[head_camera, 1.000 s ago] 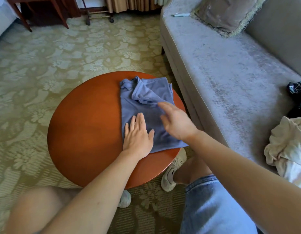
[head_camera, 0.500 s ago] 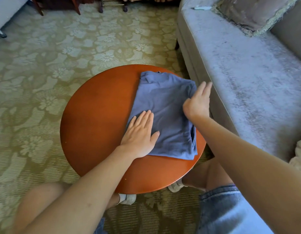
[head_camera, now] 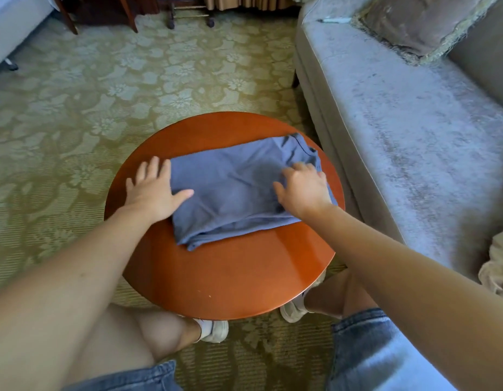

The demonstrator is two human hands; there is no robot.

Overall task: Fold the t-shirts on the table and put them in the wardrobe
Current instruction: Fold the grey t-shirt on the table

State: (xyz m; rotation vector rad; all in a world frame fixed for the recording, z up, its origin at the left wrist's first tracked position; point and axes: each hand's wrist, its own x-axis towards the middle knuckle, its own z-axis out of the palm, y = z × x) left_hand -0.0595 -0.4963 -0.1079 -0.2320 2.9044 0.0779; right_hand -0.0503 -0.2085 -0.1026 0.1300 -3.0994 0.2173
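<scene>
T-shirt [head_camera: 233, 190], blue and folded to a rectangle, lay across the far half of the table [head_camera: 230, 277], with the left hand [head_camera: 151, 190] flat and spread on its left edge, thumb on the cloth, probably to keep the fold from sliding. The right hand [head_camera: 304, 190] rested on the collar end with bent fingers, seemingly to smooth it, though I could not tell if it pinched the cloth. On the sofa [head_camera: 400, 122] at the right lay a pale cloth [head_camera: 498, 263], maybe another shirt.
</scene>
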